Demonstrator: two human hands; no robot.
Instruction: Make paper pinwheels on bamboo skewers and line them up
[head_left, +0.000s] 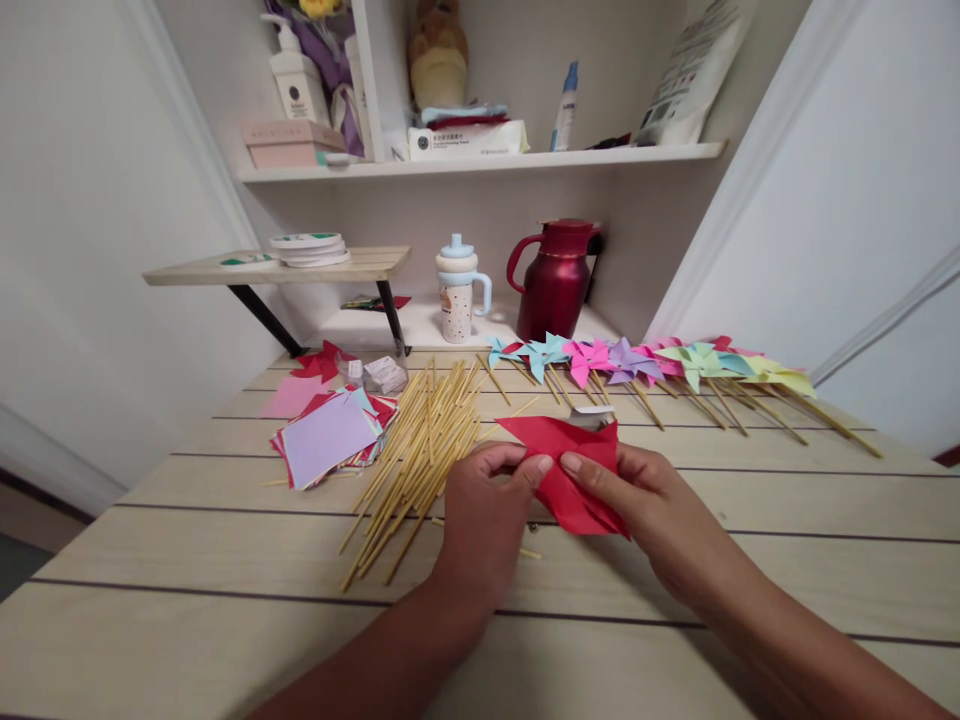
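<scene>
A red paper pinwheel [581, 505], partly folded with pointed corners, is held above the table between both hands. My left hand [491, 510] pinches its left side, thumb on the front near the middle. From the right, my right hand [645, 485] grips it, with the thumb pressed close to the other thumb and the fingers behind the paper. Whatever sits under the thumbs at the centre is hidden. Just behind the paper shows a small grey-white object [592, 415], mostly covered. Thin wooden sticks [420, 450] lie in a loose pile beside my left hand.
Left of the sticks lies a stack of coloured paper squares [330, 440], near small clear boxes [385, 374]. Finished pinwheels on sticks [626, 360] line the back right. A cup [456, 300] and a red jug [556, 280] stand behind. A small raised shelf [375, 262] overhangs the back left.
</scene>
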